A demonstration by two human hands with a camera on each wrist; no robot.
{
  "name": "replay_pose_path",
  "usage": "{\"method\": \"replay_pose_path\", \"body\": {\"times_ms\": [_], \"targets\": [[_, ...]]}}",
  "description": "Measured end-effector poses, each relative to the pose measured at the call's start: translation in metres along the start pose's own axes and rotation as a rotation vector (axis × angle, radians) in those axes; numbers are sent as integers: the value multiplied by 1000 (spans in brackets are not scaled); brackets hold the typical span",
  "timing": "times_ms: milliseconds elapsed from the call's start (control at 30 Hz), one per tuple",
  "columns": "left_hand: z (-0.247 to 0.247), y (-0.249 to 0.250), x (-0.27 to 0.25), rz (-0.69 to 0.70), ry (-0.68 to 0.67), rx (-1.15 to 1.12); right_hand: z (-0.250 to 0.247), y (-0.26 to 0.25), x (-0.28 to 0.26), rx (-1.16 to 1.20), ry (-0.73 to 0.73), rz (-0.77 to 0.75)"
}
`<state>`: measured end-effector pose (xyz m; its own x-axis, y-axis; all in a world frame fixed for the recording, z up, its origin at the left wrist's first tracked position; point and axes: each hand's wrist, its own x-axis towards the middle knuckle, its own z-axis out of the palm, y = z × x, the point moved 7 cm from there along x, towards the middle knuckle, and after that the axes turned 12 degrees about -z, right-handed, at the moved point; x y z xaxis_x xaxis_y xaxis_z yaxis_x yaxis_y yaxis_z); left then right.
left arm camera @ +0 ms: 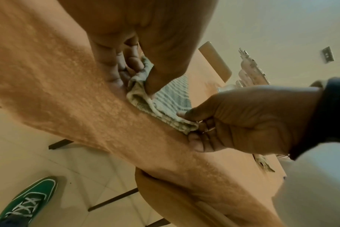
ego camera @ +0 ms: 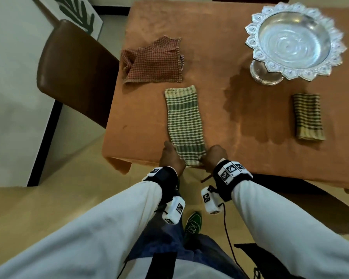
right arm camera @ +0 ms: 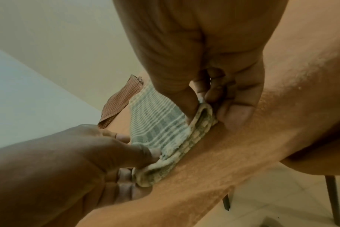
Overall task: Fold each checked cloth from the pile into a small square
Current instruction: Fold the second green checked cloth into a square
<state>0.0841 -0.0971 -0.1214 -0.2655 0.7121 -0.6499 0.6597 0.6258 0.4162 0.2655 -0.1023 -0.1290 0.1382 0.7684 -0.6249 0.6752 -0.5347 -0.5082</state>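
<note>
A green-and-cream checked cloth [ego camera: 184, 123] lies folded into a long strip on the table, running away from me. My left hand [ego camera: 170, 156] pinches its near left corner [left arm camera: 140, 86] between thumb and fingers. My right hand [ego camera: 213, 156] pinches the near right corner [right arm camera: 202, 113] the same way, at the table's front edge. A red checked cloth [ego camera: 154, 61] lies crumpled at the back left. A dark olive striped cloth [ego camera: 308, 116] lies folded small at the right.
The table carries an orange cover [ego camera: 230, 47]. A silver footed bowl [ego camera: 294, 40] stands at the back right. A brown chair [ego camera: 73, 71] is at the table's left side. My green shoe [ego camera: 192, 224] is on the tiled floor below.
</note>
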Motion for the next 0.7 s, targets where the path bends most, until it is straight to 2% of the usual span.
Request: {"method": "replay_pose_path", "body": {"times_ms": [100, 200, 300, 400, 500, 633, 700], "targets": [[-4, -9, -6, -55, 26, -93, 2, 3, -5, 59, 19, -17], [-6, -15, -8, -60, -20, -143, 1, -2, -15, 127, 67, -61], [-5, -19, -12, -55, -148, -240, 3, -1, -22, 191, 94, -65], [1, -22, -22, -134, -348, -498, 6, 2, -25, 300, 114, -37], [3, -21, -35, -182, -488, -749, 16, 4, -27, 461, 38, -13], [-3, -20, -44, -162, -561, -849, 29, 1, -38, 793, -73, 36], [-8, -24, -46, -156, -545, -794, 26, 1, -40, 867, -29, 32]]}}
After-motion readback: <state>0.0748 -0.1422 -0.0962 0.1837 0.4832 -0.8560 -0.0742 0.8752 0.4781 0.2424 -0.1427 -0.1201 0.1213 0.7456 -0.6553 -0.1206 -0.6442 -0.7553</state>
